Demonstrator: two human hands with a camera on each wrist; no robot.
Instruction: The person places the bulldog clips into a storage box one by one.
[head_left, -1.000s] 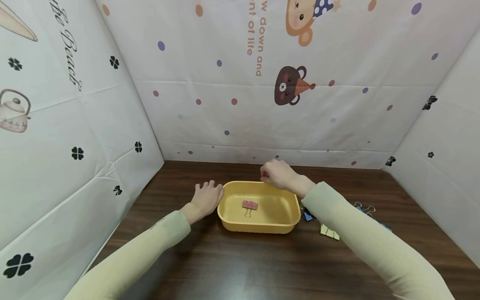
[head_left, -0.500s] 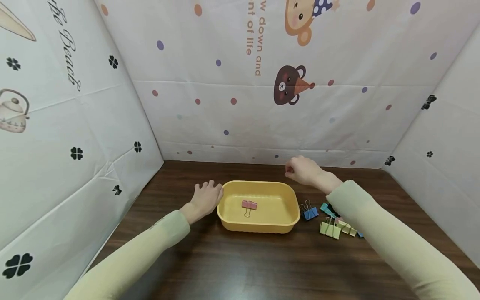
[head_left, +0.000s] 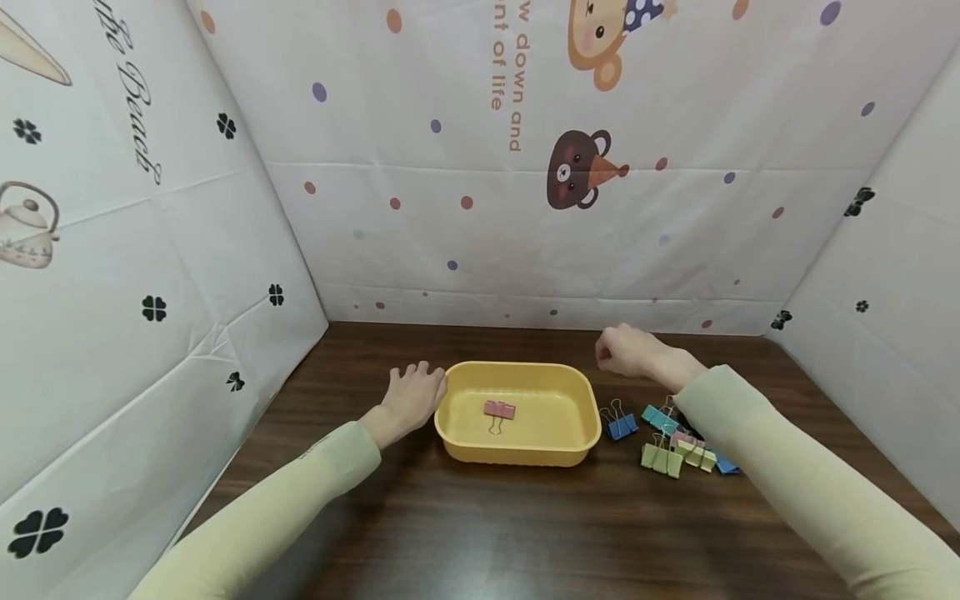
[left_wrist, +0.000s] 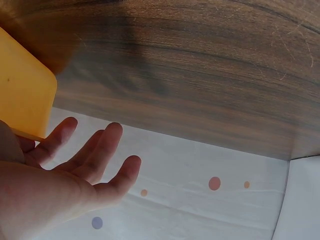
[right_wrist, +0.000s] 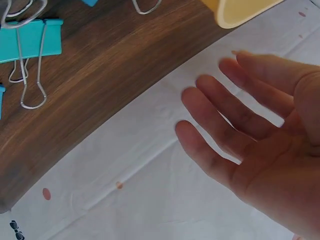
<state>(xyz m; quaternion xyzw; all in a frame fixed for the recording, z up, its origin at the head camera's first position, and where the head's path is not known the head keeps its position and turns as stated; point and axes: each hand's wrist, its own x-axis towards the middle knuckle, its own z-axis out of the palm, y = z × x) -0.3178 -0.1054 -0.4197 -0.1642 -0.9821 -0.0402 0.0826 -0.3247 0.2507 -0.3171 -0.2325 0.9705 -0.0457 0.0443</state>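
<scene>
1) Head: yellow rounded plastic tray (head_left: pixel 517 457) is sitting on the dark wood-grain table (head_left: pixel 480 533), pink metal binder clip (head_left: pixel 499 409) lying inside; left hand (head_left: pixel 412 397) is resting at its left end, probably steadying it; right hand (head_left: pixel 630 350) is hovering off the right end; mixed-colour metal clip heap (head_left: pixel 697 455) is lying on that side, likely for easy reach
2) Left wrist: fingers are lying apart, gripping nothing; can't tell how firmly they're touching the tray
3) Right wrist: fingers are hanging loosely apart, holding nothing; teal metal binder clip (right_wrist: pixel 52 37) is lying well clear
</scene>
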